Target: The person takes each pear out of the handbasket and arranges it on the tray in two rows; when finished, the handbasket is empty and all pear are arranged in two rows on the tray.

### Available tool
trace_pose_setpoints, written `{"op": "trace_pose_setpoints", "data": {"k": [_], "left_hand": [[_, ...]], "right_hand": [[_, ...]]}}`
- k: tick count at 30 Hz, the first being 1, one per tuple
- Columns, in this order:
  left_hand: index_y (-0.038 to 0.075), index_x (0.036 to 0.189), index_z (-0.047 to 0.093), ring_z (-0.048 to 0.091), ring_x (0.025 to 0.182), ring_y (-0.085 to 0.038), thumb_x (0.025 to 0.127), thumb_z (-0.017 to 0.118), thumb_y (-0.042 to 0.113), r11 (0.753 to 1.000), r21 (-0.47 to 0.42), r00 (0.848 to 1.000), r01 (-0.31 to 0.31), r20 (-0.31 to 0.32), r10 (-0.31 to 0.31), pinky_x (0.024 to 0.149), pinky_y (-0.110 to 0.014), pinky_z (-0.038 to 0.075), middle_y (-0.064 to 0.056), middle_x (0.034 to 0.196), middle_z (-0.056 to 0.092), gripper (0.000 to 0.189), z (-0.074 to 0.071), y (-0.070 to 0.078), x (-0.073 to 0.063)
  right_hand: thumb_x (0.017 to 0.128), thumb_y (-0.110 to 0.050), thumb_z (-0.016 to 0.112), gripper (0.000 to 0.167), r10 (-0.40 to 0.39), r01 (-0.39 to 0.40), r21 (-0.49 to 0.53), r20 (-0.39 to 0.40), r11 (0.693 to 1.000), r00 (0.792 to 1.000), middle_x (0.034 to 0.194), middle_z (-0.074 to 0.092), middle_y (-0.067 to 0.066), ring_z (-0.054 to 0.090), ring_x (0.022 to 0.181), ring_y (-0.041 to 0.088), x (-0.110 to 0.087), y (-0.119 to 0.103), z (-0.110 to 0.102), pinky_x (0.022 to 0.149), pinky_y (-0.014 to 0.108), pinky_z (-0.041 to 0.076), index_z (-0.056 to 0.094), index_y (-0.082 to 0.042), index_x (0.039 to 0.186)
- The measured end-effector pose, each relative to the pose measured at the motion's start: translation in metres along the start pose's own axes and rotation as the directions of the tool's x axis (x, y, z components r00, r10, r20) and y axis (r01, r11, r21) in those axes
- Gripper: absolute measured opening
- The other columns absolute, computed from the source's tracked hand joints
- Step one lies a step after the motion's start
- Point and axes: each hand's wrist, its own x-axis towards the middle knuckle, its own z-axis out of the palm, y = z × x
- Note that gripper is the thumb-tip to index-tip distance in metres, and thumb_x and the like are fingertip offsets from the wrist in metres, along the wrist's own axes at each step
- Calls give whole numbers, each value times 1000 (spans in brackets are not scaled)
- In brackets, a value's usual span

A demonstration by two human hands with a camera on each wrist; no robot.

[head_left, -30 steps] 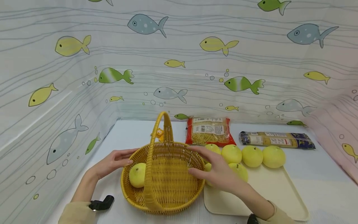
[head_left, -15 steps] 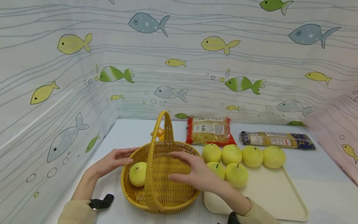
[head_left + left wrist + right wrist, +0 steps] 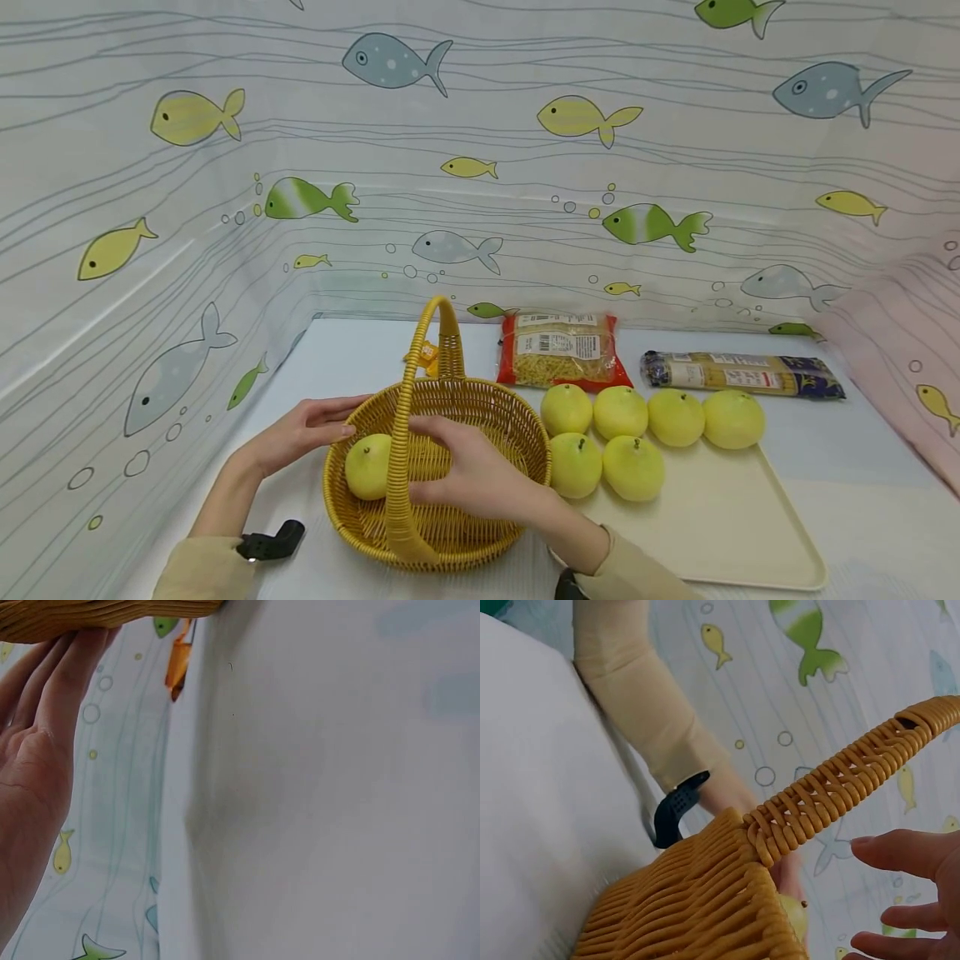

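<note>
A yellow woven wicker basket (image 3: 457, 560) with a tall arched handle (image 3: 401, 467) stands on the table. One round yellow-green fruit (image 3: 367, 468) with a short brown stem lies inside at its left side, partly behind the handle. My left hand (image 3: 311, 427) rests against the basket's left rim with fingers extended. The left wrist view shows these straight fingers (image 3: 71, 682) reaching the basket's side. Over the basket is my right hand (image 3: 472, 471), thumb and fingers spread, holding nothing. Its fingertips are hidden by the handle in the head view.
Right of the basket, several similar fruits (image 3: 633, 468) sit on and around a cream tray (image 3: 742, 517). Behind them lie a red-edged pasta bag (image 3: 558, 350) and a long spaghetti pack (image 3: 742, 375). A small orange object (image 3: 427, 358) is behind the basket. Fish-patterned sheeting (image 3: 465, 250) surrounds the table.
My right hand has moved left, from the basket's right rim to over its middle, fingers still spread. The left hand, basket and fruit look unmoved.
</note>
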Motion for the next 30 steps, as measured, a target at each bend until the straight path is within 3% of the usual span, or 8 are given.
{"op": "trace_pose_setpoints", "data": {"k": [3, 13, 22, 30], "left_hand": [[8, 152, 43, 54, 129, -3, 103, 53, 15, 1000, -5, 1000, -2, 5, 2, 100, -17, 43, -14, 154, 45, 51, 0, -1, 1], [6, 152, 42, 55, 128, -4, 102, 53, 15, 1000, -18, 1000, 0, 0, 0, 99, -18, 44, -16, 154, 44, 52, 1, 0, 1], [4, 152, 41, 55, 128, -3, 102, 53, 14, 1000, -22, 1000, -1, 0, 1, 99, -18, 43, -18, 154, 44, 52, 2, 1, 1], [4, 152, 41, 57, 127, -5, 102, 54, 13, 1000, -16, 1000, -18, -3, 18, 99, -18, 44, -18, 152, 46, 52, 1, 1, 1]], "right_hand": [[81, -20, 80, 71, 16, -16, 5, -15, 1000, 1000, 145, 55, -2, 49, 136, 17, 7, -5, 5, 112, 41, 40, 51, -14, 146], [81, -27, 84, 66, 33, -29, 81, -53, 996, 998, 143, 58, -3, 50, 135, 18, 19, -5, 24, 111, 41, 41, 57, -16, 140], [81, -34, 85, 69, 55, -55, 3, -45, 998, 997, 134, 62, -4, 56, 123, 12, 18, 7, 33, 104, 31, 46, 56, -15, 141], [81, -32, 85, 69, 44, -44, 4, -2, 999, 999, 134, 60, -3, 54, 127, 13, 18, 9, 34, 107, 34, 44, 54, -18, 140]]}}
